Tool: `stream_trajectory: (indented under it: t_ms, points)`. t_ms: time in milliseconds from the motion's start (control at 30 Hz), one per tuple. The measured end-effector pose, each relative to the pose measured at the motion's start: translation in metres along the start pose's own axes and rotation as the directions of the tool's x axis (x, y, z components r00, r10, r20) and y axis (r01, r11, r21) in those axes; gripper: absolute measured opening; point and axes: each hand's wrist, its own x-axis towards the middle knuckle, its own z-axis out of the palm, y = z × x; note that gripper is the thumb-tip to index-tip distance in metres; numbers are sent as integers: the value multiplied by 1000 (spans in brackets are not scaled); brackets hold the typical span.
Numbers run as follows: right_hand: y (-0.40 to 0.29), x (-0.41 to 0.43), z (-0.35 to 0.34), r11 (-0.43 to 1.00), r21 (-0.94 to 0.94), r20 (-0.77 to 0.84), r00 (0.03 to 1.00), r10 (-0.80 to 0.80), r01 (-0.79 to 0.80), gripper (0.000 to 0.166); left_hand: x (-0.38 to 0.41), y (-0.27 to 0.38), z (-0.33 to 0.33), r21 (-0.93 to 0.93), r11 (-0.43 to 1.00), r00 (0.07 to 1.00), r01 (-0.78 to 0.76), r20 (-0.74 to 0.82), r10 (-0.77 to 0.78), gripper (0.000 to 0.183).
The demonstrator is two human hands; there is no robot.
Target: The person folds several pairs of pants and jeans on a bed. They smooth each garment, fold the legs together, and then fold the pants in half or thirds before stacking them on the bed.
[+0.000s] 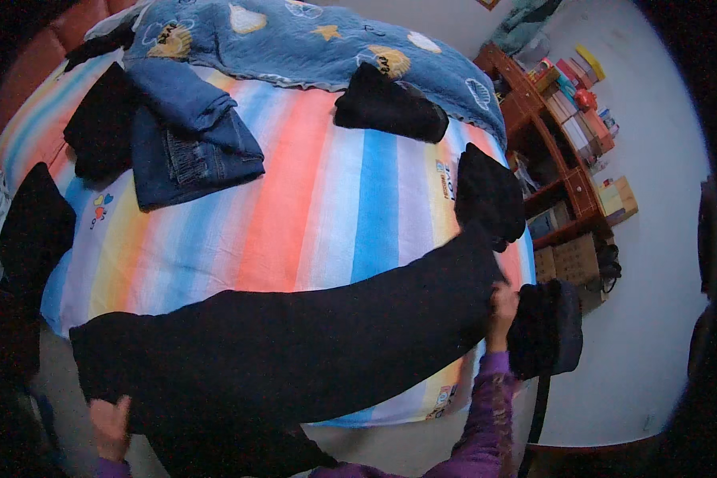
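A long black garment [287, 352], which looks like trousers folded lengthwise, stretches across the near edge of the bed. Its lower left corner is pinched in my left hand [110, 418], thumb pointing up. At the narrower right end, my right hand [503, 308] grips the cloth; its fingers are partly hidden. Just right of that hand sits a folded black item [545, 328], seemingly of cloth. Beyond the garment's right end lies a folded black garment [490, 191] on the bed.
The bed has a striped sheet [281, 203] and a blue patterned quilt [310, 42] at its far side. Folded jeans [197, 149] overlap black clothing [104, 125]; another black bundle [388, 107] lies near the quilt. A wooden shelf unit [549, 143] stands at right, with a cardboard box [567, 263].
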Motion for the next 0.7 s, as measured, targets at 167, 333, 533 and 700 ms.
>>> stream_trajectory:
  t_ms: [167, 333, 533, 700]
  points:
    - [-31, -44, 15, 991, -73, -32, 993, 112, -114, 6, -43, -9, 35, 179, 865, 843, -470, -201, 499, 26]
    - [-9, -21, -4, 968, 183, -51, 982, 182, -170, 14, -42, -2, 3, 177, 819, 787, -546, -227, 573, 29]
    - [-34, -62, -5, 990, -101, 16, 995, 100, -98, 27, -50, 1, 14, 87, 864, 865, -496, -33, 500, 58]
    - [-40, -46, -11, 983, 142, -224, 963, 148, -118, 26, -57, -8, 7, 137, 867, 871, -479, -51, 489, 57]
